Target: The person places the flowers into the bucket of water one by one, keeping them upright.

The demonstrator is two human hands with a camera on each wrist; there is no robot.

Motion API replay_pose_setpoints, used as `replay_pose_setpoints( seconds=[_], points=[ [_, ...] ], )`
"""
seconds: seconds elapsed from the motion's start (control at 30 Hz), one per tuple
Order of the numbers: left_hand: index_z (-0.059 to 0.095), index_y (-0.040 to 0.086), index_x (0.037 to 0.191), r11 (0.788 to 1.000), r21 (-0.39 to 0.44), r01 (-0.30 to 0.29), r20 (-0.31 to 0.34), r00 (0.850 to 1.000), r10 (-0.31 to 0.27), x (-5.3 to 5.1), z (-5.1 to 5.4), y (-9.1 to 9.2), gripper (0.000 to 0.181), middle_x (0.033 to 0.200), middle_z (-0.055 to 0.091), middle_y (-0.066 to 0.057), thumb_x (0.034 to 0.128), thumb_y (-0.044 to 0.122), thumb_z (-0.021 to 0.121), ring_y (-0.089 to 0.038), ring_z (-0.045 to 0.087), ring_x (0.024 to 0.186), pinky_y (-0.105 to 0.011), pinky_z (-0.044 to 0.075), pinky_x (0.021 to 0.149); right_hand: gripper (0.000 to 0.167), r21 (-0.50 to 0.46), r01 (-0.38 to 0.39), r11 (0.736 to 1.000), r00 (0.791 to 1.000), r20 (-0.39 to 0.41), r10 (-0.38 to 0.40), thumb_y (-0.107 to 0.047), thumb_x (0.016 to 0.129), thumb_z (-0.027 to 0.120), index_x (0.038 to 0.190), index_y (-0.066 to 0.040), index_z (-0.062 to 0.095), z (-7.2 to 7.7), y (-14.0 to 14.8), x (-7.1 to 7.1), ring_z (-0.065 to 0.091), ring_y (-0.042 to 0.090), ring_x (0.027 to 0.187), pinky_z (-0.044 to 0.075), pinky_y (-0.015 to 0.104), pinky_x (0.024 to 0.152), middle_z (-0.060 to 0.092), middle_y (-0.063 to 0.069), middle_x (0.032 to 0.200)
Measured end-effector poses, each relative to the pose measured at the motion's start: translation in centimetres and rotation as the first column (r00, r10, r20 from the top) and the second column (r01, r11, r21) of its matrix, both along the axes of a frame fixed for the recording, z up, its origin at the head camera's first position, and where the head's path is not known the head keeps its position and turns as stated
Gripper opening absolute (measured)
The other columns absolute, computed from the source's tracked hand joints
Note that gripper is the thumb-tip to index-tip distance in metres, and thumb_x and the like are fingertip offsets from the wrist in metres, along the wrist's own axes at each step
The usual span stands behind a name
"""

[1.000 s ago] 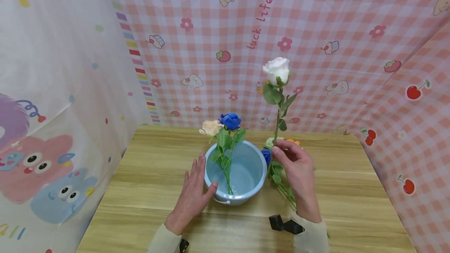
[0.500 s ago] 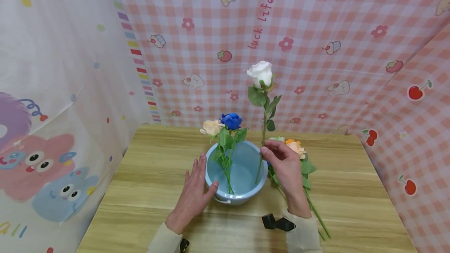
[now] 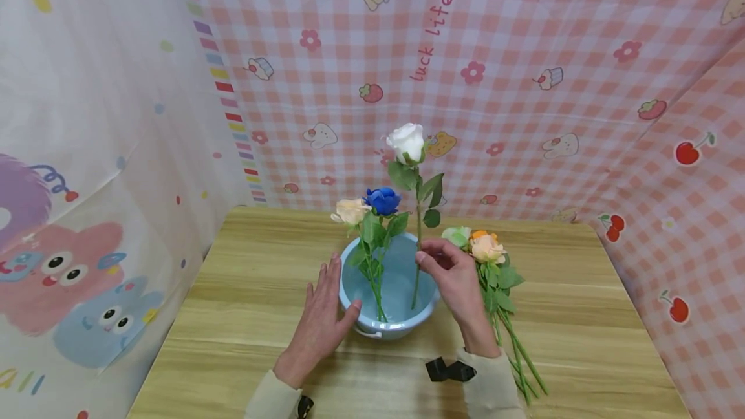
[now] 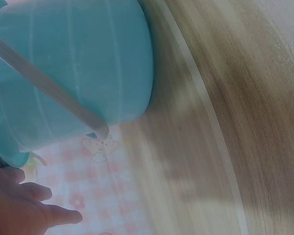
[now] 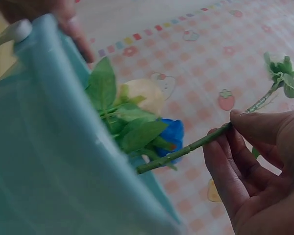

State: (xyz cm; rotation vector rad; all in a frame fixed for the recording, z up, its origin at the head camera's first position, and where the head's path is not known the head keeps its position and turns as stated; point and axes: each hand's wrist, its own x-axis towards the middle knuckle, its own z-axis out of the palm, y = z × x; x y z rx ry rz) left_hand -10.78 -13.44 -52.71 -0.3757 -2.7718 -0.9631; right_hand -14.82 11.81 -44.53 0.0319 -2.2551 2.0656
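Observation:
My right hand (image 3: 456,280) pinches the stem of a white rose (image 3: 407,143) between thumb and fingertips. The stem's lower end is inside the light blue bucket (image 3: 431,306), on its right side; the right wrist view shows the pinched stem (image 5: 186,150) passing over the rim. A cream rose (image 3: 350,211) and a blue rose (image 3: 382,201) lean against the bucket's back left, their stems crossing inside. My left hand (image 3: 319,319) rests against the bucket's left side with fingers extended. In the left wrist view its fingers (image 4: 36,191) lie near the rim.
Right of the bucket lies a bunch of roses, with a peach bloom (image 3: 487,248), a pale green bloom (image 3: 456,236) and an orange one, stems toward the front. The bucket's handle (image 4: 54,90) hangs down its side. A checked cloth (image 3: 495,31) stands behind the wooden table (image 3: 244,290).
My right hand has moved left and slightly down with the white rose, bringing its stem from beside the bucket to inside it. The left hand has stayed in place.

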Motion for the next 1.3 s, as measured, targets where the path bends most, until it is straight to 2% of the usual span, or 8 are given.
replay_pose_setpoints(
  seconds=[0.17, 0.3, 0.37, 0.6, 0.93, 1.3],
  points=[
    [0.013, 0.002, 0.165, 1.000, -0.001, -0.004, 0.005, 1.000, 0.004, -0.1, -0.1, 0.0, 0.087, 0.172, 0.015, -0.015, 0.1010, 0.045, 0.054, -0.042, 0.018, 0.155, -0.075, 0.019, 0.116, 0.019, 0.066, -0.019, 0.998, 1.000, 0.007, 0.018, -0.004, 0.094, 0.074, 0.112, 0.001, 0.073, -0.7, -0.1, -0.1, 0.070, 0.019, 0.088, 0.061, 0.031, 0.082, 0.072, 0.015, 0.107],
    [0.013, 0.002, 0.165, 1.000, -0.010, -0.006, 0.012, 1.000, 0.006, -0.1, -0.1, 0.0, 0.088, 0.172, 0.015, -0.015, 0.1016, 0.050, 0.051, -0.041, 0.017, 0.156, -0.074, 0.020, 0.116, 0.018, 0.127, -0.031, 0.991, 0.999, -0.005, 0.032, -0.005, 0.094, 0.075, 0.111, 0.000, 0.074, -1.1, -0.1, -0.2, 0.071, 0.021, 0.089, 0.061, 0.027, 0.079, 0.072, 0.015, 0.107],
    [0.013, 0.002, 0.165, 1.000, -0.008, -0.007, 0.017, 1.000, 0.007, -0.1, 0.0, 0.0, 0.089, 0.172, 0.015, -0.015, 0.1017, 0.051, 0.050, -0.041, 0.017, 0.156, -0.074, 0.020, 0.116, 0.017, 0.179, -0.033, 0.983, 0.999, -0.015, 0.036, -0.007, 0.094, 0.075, 0.111, -0.001, 0.075, -1.3, -0.1, -0.2, 0.072, 0.022, 0.090, 0.060, 0.027, 0.079, 0.072, 0.013, 0.104],
    [0.013, 0.002, 0.166, 1.000, -0.002, -0.007, 0.025, 1.000, 0.007, -0.1, 0.0, 0.0, 0.088, 0.172, 0.014, -0.014, 0.1016, 0.051, 0.050, -0.040, 0.016, 0.156, -0.074, 0.019, 0.116, 0.014, 0.343, -0.042, 0.938, 0.998, -0.031, 0.056, -0.009, 0.093, 0.077, 0.107, -0.007, 0.076, -1.4, -0.3, -0.6, 0.072, 0.024, 0.095, 0.060, 0.040, 0.087, 0.075, 0.006, 0.099],
    [0.014, 0.002, 0.165, 1.000, 0.001, -0.002, 0.005, 1.000, 0.002, -0.1, -0.1, 0.0, 0.088, 0.172, 0.015, -0.014, 0.1018, 0.049, 0.051, -0.041, 0.018, 0.156, -0.075, 0.020, 0.115, 0.010, 0.411, -0.092, 0.907, 0.993, -0.034, 0.116, -0.005, 0.090, 0.078, 0.099, -0.008, 0.076, -1.3, -1.1, -1.2, 0.072, 0.021, 0.086, 0.061, 0.040, 0.079, 0.074, 0.003, 0.092],
    [0.014, 0.002, 0.165, 1.000, 0.012, 0.005, 0.011, 1.000, -0.005, -0.1, 0.0, 0.1, 0.087, 0.172, 0.014, -0.014, 0.1014, 0.046, 0.053, -0.041, 0.018, 0.155, -0.075, 0.019, 0.116, 0.007, 0.523, -0.117, 0.844, 0.989, -0.017, 0.147, -0.008, 0.088, 0.079, 0.094, -0.010, 0.074, -1.9, -2.5, -2.6, 0.067, 0.014, 0.076, 0.056, 0.036, 0.070, 0.072, -0.001, 0.085]
  ],
)
